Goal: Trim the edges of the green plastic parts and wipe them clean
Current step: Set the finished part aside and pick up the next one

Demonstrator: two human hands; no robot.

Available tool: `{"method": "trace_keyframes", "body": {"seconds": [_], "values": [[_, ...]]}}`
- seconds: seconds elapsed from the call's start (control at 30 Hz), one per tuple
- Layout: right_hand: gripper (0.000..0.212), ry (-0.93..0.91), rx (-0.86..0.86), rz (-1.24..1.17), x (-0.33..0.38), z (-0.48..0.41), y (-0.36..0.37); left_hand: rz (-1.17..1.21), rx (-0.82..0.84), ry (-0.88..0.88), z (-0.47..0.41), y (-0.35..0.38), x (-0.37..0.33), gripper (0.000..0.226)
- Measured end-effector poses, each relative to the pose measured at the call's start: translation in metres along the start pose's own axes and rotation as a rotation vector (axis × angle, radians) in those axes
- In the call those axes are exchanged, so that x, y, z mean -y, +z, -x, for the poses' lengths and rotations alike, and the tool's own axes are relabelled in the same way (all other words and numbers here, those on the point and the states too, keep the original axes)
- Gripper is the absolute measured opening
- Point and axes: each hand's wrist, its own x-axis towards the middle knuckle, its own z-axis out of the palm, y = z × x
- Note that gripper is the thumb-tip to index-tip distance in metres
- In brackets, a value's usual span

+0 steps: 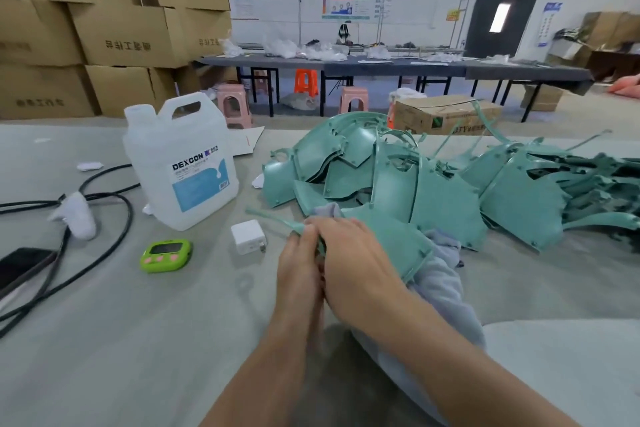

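Right of the white jug point(180, 163), the left hand point(299, 267) and right hand point(353, 260) are meeting, their fingers curling and pinching the thin rim of a green plastic part point(391, 236). The part is lying over a grey cloth point(445, 274) on the surface point(138, 322).

It was a factory workroom. Stacked cardboard cartons point(114, 28) lined one wall. Long counters point(381, 68) with plastic stools point(233, 107) stood beyond.

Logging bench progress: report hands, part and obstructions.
Left hand and right hand both pinch the green part at its left edge. Part lies over the grey cloth, thin strip sticking out left. White charger close beside strip.
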Motion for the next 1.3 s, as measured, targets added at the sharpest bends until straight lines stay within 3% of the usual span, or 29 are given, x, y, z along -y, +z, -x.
{"method": "trace_keyframes", "body": {"seconds": [0.07, 0.17, 0.23, 0.3, 0.37, 0.43, 0.5, 0.6, 0.73, 0.83, 0.9, 0.97, 1.0, 1.07, 1.1, 1.2, 1.3], "values": [[0.057, -0.013, 0.115, -0.292, -0.009, -0.001, -0.021, 0.039, -0.119, -0.067, -0.007, -0.008, -0.006, 0.027], [0.047, 0.140, -0.211, -0.396, -0.048, -0.002, -0.052, 0.050, -0.314, -0.089, -0.017, -0.024, -0.017, 0.023], [0.036, 0.380, -0.340, -0.250, -0.083, -0.003, -0.065, 0.016, -0.401, -0.127, -0.022, -0.034, -0.020, 0.020], [0.050, 0.573, -0.148, -0.059, -0.106, 0.006, -0.062, 0.028, -0.419, -0.171, -0.024, -0.039, -0.021, 0.021], [0.057, 0.526, 0.082, 0.021, -0.110, 0.019, -0.050, 0.023, -0.385, -0.205, -0.025, -0.038, -0.020, 0.021], [0.046, 0.381, 0.195, 0.019, -0.098, 0.027, -0.038, -0.040, -0.346, -0.210, -0.025, -0.033, -0.020, 0.020], [0.024, 0.288, 0.172, 0.072, -0.096, 0.017, -0.035, -0.078, -0.343, -0.208, -0.025, -0.029, -0.020, 0.019], [0.005, 0.321, -0.018, 0.090, -0.106, -0.013, -0.056, -0.060, -0.324, -0.242, -0.025, -0.029, -0.021, 0.021], [0.026, 0.385, -0.570, 0.101, -0.135, -0.042, -0.119, -0.063, -0.342, -0.225, -0.026, -0.030, -0.024, 0.020], [0.035, 0.489, -0.713, 0.179, -0.162, -0.050, -0.147, -0.140, -0.359, -0.167, -0.023, -0.026, -0.026, 0.028], [0.039, 0.553, -0.573, 0.291, -0.166, -0.046, -0.148, -0.192, -0.356, -0.114, -0.023, -0.025, -0.029, 0.021], [0.052, 0.514, -0.419, 0.340, -0.158, -0.033, -0.136, -0.339, -0.400, -0.027, -0.025, -0.027, -0.030, 0.027], [0.047, 0.443, -0.389, 0.338, -0.152, -0.024, -0.125, -0.483, -0.448, 0.041, -0.026, -0.028, -0.029, 0.030], [0.011, 0.337, -0.290, 0.393, -0.138, -0.002, -0.098, -0.798, -0.511, 0.222, -0.024, -0.029, -0.024, 0.031], [0.010, 0.347, -0.163, 0.396, -0.133, 0.008, -0.085, -0.918, -0.530, 0.315, -0.022, -0.028, -0.022, 0.028], [0.025, 0.532, 0.246, 0.337, -0.133, 0.030, -0.054, -1.045, -0.580, 0.505, -0.013, -0.025, -0.019, 0.016], [0.028, 0.539, 0.322, 0.301, -0.141, 0.039, -0.041, -1.139, -0.559, 0.550, -0.010, -0.025, -0.019, 0.011]]}}
